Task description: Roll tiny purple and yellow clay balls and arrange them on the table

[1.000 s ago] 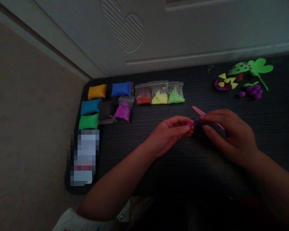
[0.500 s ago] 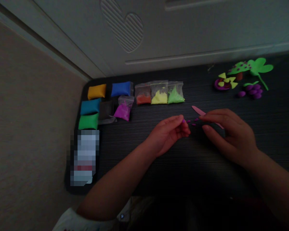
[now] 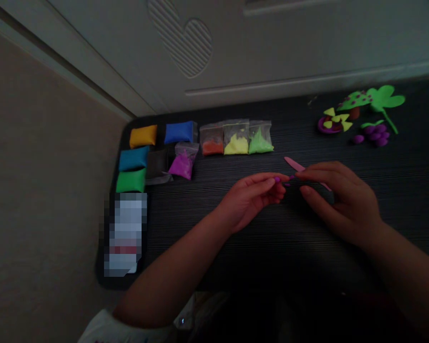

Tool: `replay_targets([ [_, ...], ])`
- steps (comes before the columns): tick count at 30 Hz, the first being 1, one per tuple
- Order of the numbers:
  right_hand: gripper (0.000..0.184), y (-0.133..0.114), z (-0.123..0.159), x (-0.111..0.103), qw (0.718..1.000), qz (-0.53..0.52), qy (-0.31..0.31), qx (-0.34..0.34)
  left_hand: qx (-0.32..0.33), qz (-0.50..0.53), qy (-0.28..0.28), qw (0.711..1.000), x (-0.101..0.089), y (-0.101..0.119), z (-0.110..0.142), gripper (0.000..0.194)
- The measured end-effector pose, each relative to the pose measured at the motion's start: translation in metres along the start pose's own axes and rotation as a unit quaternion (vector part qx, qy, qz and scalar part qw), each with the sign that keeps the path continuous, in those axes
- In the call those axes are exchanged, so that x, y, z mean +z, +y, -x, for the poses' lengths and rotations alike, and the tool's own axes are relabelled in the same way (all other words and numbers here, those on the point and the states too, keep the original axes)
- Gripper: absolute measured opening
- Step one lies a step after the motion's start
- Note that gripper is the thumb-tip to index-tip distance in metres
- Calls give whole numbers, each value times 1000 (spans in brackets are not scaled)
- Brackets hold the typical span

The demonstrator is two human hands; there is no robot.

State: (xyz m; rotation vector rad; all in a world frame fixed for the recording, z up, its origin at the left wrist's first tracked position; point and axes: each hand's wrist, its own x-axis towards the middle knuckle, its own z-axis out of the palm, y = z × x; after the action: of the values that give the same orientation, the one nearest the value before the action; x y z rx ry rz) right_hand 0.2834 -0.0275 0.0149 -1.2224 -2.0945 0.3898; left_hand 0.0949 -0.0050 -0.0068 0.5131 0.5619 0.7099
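Observation:
Between the thumb and index finger of my left hand [image 3: 255, 197] is a small purple clay ball [image 3: 277, 180]. Tiny purple clay bits [image 3: 287, 185] lie on the dark table [image 3: 214, 247] just past those fingertips. My right hand [image 3: 343, 205] rests with thumb and fingers apart, its index fingertip beside another purple bit [image 3: 292, 176]. Partly under the right fingers lies a pink clay knife [image 3: 293, 164], its middle hidden by them.
Clay bags, among them a purple one [image 3: 182, 164] and a yellow one [image 3: 236, 143], stand at the back left, above a blurred phone [image 3: 127, 233]. At the back right are a purple grape bunch [image 3: 377, 136], a purple bowl [image 3: 325, 128] with yellow pieces, and a green clover shape [image 3: 385, 99].
My left thumb and index finger drew back, leaving purple bits in sight, then moved slightly right again with the purple ball showing at their tips. My right hand has hardly moved.

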Motion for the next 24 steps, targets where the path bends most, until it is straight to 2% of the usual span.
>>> replay_targets([
  [6,31,-3,1,4,999,26,-13,-38,-1,-78,14,997,4,-5,1,12],
  [11,29,-3,3,8,998,20,-22,-63,5,-125,-9,992,3,-6,2,12],
  [24,31,-4,3,9,998,8,-7,-57,5,-129,-9,992,2,-6,2,14],
])
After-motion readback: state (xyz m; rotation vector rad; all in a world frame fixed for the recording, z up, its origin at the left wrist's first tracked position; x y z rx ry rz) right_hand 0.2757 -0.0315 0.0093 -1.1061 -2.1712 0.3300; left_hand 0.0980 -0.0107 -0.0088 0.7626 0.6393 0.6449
